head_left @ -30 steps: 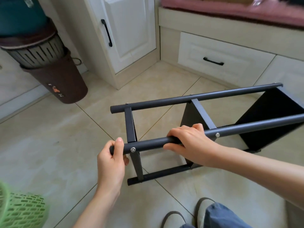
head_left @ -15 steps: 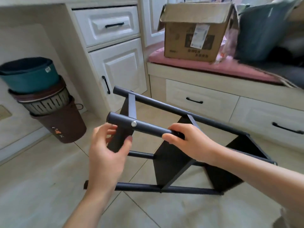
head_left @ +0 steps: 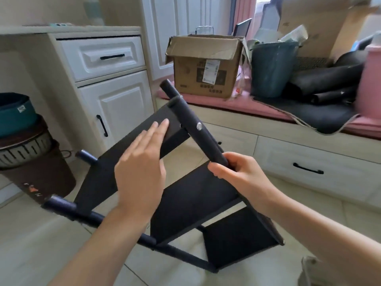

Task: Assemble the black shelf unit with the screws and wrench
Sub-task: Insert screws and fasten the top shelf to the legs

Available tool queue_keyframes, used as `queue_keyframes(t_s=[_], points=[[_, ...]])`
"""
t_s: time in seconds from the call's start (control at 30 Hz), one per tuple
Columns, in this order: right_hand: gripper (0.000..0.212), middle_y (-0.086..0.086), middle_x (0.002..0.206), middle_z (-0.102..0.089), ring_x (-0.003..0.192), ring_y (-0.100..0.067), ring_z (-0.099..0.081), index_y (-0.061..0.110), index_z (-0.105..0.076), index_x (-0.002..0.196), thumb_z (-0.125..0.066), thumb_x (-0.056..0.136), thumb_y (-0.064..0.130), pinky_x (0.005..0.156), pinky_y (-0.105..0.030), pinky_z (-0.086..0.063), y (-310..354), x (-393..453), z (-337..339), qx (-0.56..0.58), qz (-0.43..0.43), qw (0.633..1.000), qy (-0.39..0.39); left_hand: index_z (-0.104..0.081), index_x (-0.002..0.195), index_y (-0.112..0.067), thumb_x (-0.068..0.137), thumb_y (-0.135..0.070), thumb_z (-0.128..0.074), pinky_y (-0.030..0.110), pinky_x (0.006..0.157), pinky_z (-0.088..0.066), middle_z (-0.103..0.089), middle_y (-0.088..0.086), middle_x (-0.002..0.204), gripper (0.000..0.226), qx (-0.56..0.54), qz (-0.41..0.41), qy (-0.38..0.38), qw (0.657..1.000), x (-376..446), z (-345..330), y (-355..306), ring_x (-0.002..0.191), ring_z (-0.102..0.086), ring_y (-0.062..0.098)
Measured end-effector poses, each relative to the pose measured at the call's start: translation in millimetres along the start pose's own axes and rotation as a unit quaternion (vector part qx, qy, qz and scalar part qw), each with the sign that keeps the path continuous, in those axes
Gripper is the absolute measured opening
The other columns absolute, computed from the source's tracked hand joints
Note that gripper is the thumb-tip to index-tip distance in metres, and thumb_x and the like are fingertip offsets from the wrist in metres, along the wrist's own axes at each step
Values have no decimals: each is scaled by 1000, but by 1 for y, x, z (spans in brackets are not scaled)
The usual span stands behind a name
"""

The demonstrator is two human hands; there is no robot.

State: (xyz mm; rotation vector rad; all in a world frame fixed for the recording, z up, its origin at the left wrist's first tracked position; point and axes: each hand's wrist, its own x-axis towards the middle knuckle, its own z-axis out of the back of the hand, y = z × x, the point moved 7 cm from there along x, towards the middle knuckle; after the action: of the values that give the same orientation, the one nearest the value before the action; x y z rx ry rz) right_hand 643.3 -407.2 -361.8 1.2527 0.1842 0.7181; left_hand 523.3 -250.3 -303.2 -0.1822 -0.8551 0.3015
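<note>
The black shelf unit (head_left: 191,201) is tilted up off the tiled floor, its lower tubes near the ground and its upper end raised toward the cabinets. My right hand (head_left: 237,174) grips the near upper tube (head_left: 191,122), which carries a silver screw head (head_left: 199,126). My left hand (head_left: 142,164) lies flat with straight fingers against the top black shelf panel (head_left: 148,133). Two more shelf panels show below. No wrench or loose screws are in view.
A stack of bins (head_left: 26,149) stands at the left by the white cabinet (head_left: 115,108). A bench with drawers (head_left: 305,168) runs along the right, bearing a cardboard box (head_left: 206,65), a dark bucket (head_left: 272,69) and black mats. Tiled floor (head_left: 31,244) lies in front.
The shelf unit has been tipped up from lying on its side toward standing. My left hand let go of the tube end and now presses flat on the top panel. My view rose.
</note>
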Motion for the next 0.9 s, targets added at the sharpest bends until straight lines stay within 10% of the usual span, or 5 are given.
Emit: queue_keyframes(t_s=[0.9], points=[[27, -6, 75, -47, 64, -9, -40, -4, -52, 88, -59, 97, 20, 57, -16, -34, -91, -128, 141, 34, -102, 985, -137, -69, 128, -17, 47, 14, -89, 50, 85, -57, -70, 10, 124, 89, 32, -254, 101, 961, -22, -75, -224, 108, -69, 37]])
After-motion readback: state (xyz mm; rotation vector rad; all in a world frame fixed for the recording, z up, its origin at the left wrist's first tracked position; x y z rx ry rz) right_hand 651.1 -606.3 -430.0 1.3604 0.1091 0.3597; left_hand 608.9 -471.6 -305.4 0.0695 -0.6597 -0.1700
